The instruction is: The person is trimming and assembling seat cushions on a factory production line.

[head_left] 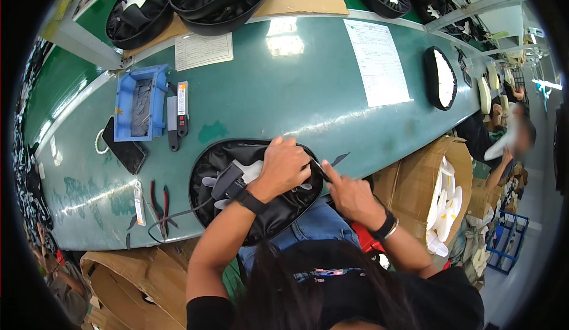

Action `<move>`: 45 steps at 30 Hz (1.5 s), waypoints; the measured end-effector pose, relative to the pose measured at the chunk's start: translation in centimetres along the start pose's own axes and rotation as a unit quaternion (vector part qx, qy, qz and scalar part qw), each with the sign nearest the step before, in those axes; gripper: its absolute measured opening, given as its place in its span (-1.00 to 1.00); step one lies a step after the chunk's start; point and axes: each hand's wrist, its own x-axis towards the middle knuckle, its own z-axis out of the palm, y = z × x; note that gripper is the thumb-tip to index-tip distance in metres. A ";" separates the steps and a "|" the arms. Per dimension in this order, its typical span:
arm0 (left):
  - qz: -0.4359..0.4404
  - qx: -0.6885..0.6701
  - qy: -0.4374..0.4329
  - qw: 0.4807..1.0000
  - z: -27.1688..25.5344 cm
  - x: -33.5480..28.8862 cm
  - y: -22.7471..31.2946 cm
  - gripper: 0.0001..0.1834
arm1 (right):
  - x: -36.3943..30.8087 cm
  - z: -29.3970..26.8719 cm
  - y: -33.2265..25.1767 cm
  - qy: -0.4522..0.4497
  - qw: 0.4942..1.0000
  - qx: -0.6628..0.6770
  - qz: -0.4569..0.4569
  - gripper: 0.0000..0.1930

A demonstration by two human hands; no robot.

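An oval black padded piece (278,222) with a gathered leather-like cover and a white plastic insert (252,171) rests between the bench edge and my lap. My left hand (283,167) is closed at its far right rim, seemingly pinching the black cover; the fingertips are partly hidden. My right hand (355,201) grips a slim dark tool (320,170), with the index finger stretched along it. The tool's tip meets the rim beside my left hand; its exact kind is unclear. A dark scrap (340,158) lies just beyond.
On the green bench (267,93) are a blue bin (123,107), a phone (125,149), cutter knives (173,122) and red-handled pliers (159,205). Similar black pieces (228,10) stand at the back. A carton (409,182) of white parts is at right, near another person (510,134).
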 end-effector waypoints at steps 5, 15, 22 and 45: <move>-0.176 -0.603 0.176 0.758 -1.9 0.1 -2.2 -0.70 | -4.5 2.5 -3.5 0.007 0.993 0.065 0.097 -0.34; -0.317 -0.292 -0.059 0.900 -10.9 -1.7 -1.9 -0.74 | 5.3 -3.2 0.8 -0.049 0.996 -0.060 -0.040 -0.43; -0.108 0.065 -0.004 0.992 -6.6 -0.7 -2.5 -0.82 | 8.5 -4.3 -1.5 -0.076 0.990 -0.086 -0.081 -0.39; -0.315 -0.416 -0.146 0.841 -10.0 0.2 -6.1 -0.66 | 4.8 -3.7 -6.3 -0.068 0.995 -0.042 0.052 -0.42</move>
